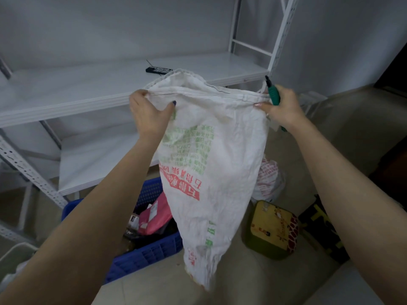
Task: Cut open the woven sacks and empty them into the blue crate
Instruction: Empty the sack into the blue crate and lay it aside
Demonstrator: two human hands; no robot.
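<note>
Grey-walled storeroom, white metal shelving (123,84) along the wall, tiled floor (220,282). White woven sack (211,164) hung upside down, sewn end up, its mouth drooping over the near edge of the blue crate (152,254). Left hand (149,111) was pinched shut on one top corner; right hand (279,106) gripped the other corner plus a green-handled cutter (273,93). Sack looked limp, probably near empty. Best move: lift higher, shake over the crate's middle, keep the blade pointing away. Second sack (268,181) waited on the floor past the crate.
</note>
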